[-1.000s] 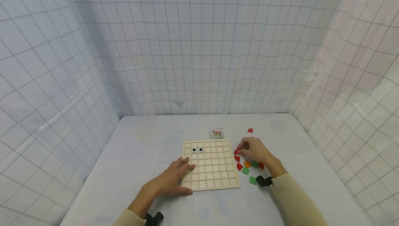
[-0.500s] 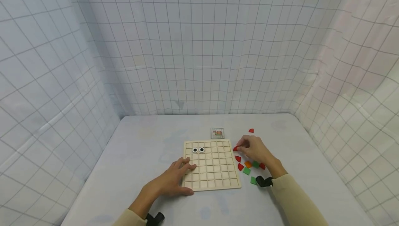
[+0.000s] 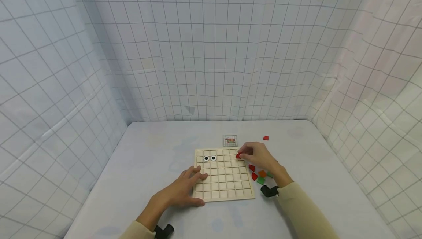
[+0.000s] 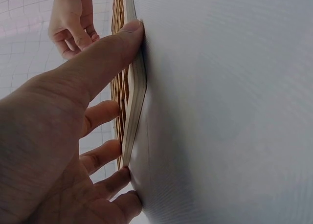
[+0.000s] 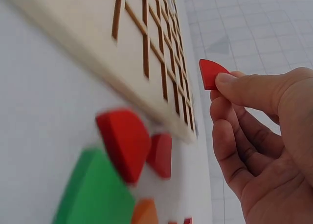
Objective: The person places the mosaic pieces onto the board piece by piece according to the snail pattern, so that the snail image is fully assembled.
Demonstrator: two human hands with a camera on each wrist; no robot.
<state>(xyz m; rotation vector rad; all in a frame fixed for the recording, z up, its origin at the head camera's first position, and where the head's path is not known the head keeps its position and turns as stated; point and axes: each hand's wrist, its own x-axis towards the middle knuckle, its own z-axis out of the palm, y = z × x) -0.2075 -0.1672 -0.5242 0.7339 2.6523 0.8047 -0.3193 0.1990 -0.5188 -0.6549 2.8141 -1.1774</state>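
Note:
A pale wooden grid board (image 3: 227, 186) lies on the table, with two eye tiles (image 3: 213, 158) in its upper left cells. My left hand (image 3: 181, 191) rests on the board's left side with fingers spread; its thumb (image 4: 110, 53) lies along the near edge. Between thumb and forefinger, my right hand (image 3: 260, 156) pinches a red quarter-circle piece (image 5: 212, 73) over the board's upper right corner. Beside the board's right edge lie more red quarter-circle pieces (image 3: 252, 167), an orange square (image 3: 262, 173) and green squares (image 3: 261, 180), some partly hidden by the right arm.
Behind the board lies a small picture card (image 3: 229, 140) with a coloured figure on a grid. Another red quarter piece (image 3: 266, 138) sits farther back on the right. Grid-patterned white curtains (image 3: 211, 66) enclose the table (image 3: 151, 151) at the back and sides.
My right hand has lifted the red quarter-circle piece from beside the board and carried it left over the upper right corner. My left hand keeps its place.

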